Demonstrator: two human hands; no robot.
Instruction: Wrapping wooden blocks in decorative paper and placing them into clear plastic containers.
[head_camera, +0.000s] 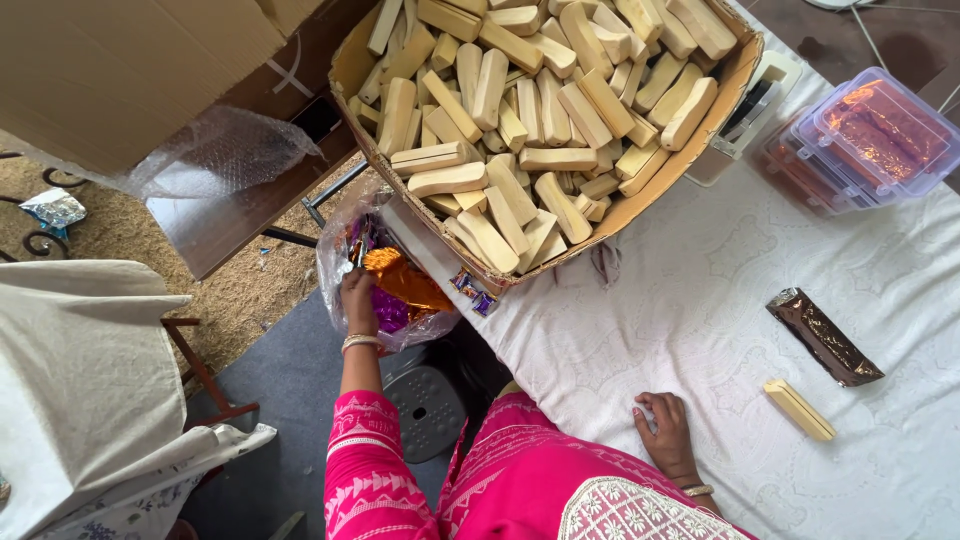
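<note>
Landmark: big cardboard box (640, 200), full of pale wooden blocks (520, 120), sitting on the desk (700, 300) with its corner overhanging the desk edge.

My left hand (357, 300) is off the desk, below the box's overhanging corner, reaching into a clear plastic bag (335, 250) hanging there. Bag holds shiny foil wrappers (405, 285), orange and purple. My fingers are curled at the bag's mouth among the foil; can't tell if they actually grip a wrapper.

My right hand (665, 430) is on the white desk cloth, well below the box and nearer to me. Fingers are bent and pressed down on the cloth, with something small and pale under the fingertips; too small to identify.

Right of that hand, well away from the box: one loose pale block (800, 410) lying flat, and just above it a brown foil-wrapped bar (825, 335).

Right of the box, at the far desk edge: stacked clear lidded tubs (880, 135) with reddish contents.

Small foil-wrapped bits (470, 290) lie just under the box's near corner.
</note>
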